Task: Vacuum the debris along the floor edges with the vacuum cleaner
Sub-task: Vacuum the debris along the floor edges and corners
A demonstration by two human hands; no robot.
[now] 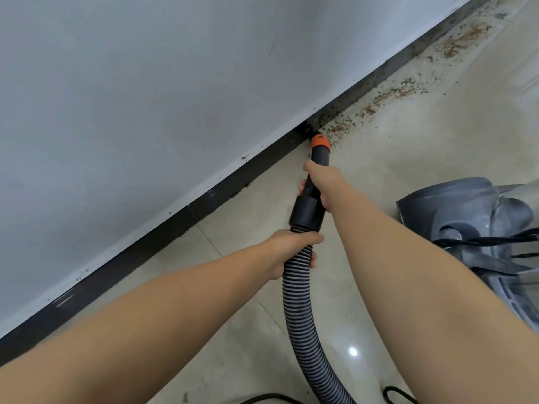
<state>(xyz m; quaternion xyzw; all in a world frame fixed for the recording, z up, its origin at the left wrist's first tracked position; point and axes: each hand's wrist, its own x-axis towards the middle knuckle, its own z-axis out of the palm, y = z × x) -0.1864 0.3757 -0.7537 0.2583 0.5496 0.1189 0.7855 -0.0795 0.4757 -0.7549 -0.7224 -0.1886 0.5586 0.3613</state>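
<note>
— Gripping the black wand [313, 182] with the right hand [323, 185], fingers wrapped round it, the person holds its orange-collared nozzle [320, 142] against the dark skirting board [175, 217], right at the near end of the debris [393, 93]. The left hand [291, 252] has its fingers curled round the ribbed hose [300, 301] just below the cuff.

— How should the pass go?

— Probably slow and low: the nozzle kept tight in the corner where the tiled floor [379, 176] meets the board, drawn toward the far right along the brown crumbs, the left hand feeding slack so the hose doesn't tug. The grey vacuum body [472, 223] sits on the right, near enough to follow.

— Anything unclear?

— The nozzle mouth is hidden under its collar, so contact with the floor can't be confirmed. The vacuum body is cut off at the edge, and the trail's far end blurs out.
</note>
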